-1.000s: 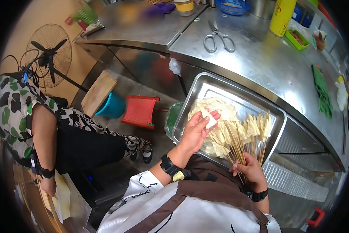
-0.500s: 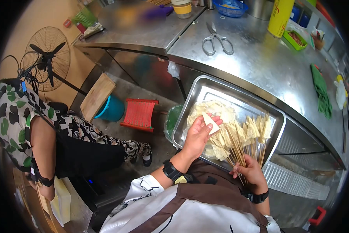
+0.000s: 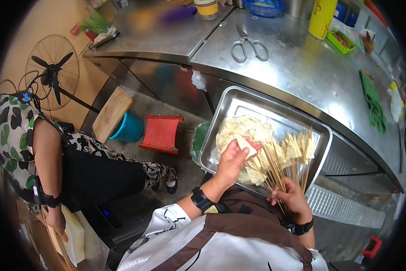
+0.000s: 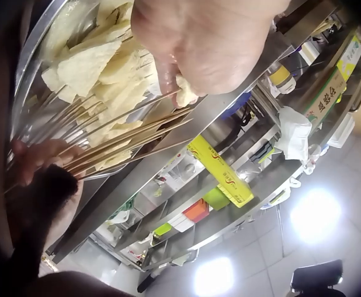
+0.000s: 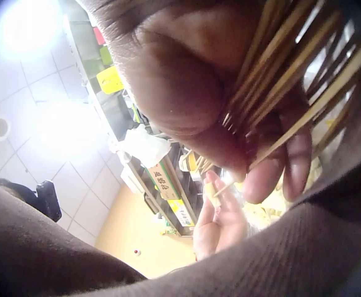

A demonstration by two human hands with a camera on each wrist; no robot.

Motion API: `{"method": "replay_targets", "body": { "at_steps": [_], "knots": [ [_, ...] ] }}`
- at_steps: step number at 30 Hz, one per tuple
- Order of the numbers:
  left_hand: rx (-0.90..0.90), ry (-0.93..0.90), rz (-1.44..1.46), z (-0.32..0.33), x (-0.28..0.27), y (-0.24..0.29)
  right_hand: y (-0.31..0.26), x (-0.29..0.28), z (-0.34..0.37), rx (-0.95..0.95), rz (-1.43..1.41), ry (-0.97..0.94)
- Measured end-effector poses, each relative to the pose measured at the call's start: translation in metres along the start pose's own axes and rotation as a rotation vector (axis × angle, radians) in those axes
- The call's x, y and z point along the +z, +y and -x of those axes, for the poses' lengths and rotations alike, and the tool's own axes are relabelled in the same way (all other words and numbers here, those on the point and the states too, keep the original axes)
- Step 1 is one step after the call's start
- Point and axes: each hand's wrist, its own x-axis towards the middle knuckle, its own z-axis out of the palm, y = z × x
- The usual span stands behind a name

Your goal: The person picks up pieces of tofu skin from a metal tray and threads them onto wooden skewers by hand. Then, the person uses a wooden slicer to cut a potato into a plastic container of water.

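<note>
My left hand [image 3: 231,161], palm up over the metal tray [image 3: 206,156], pinches a pale folded piece [image 3: 245,145] between thumb and fingers. My right hand [image 3: 294,199] grips a bundle of thin wooden skewers [image 3: 275,168] near the tray's front edge. In the left wrist view one skewer's tip [image 4: 171,94] meets the piece at my left hand [image 4: 205,46]. Several skewers stick out of my right hand [image 5: 186,93] in the right wrist view. Skewered pale pieces [image 3: 297,147] lie at the tray's right, and loose sheets [image 3: 243,126] fill its left part.
Scissors [image 3: 249,45], a yellow box [image 3: 322,19], a green tray [image 3: 340,42] and a green cloth [image 3: 372,101] lie on the steel counter [image 3: 279,74]. A red stool [image 3: 161,133], a blue bucket [image 3: 129,126] and another person [image 3: 47,153] are to the left.
My left hand has turned a little and its fingers have closed further round the pale piece. The right hand keeps its grip on the skewers. The head view has shifted slightly.
</note>
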Motion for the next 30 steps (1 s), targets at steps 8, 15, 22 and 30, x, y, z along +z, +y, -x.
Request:
{"method": "replay_targets", "body": {
  "at_steps": [8,15,22,30],
  "knots": [
    [0.011,-0.002,-0.067,0.005,0.004,-0.011,-0.003,0.003,-0.002,-0.005,0.009,-0.016],
    [0.039,0.002,0.143,-0.006,0.002,-0.004,-0.005,0.007,0.0,0.012,-0.008,0.024],
    [0.051,-0.002,0.139,-0.007,0.007,-0.008,-0.001,0.004,0.001,-0.026,-0.006,0.033],
    [0.066,0.03,-0.037,-0.006,0.007,-0.01,-0.001,0.0,-0.003,-0.036,-0.015,-0.014]
  ]
}}
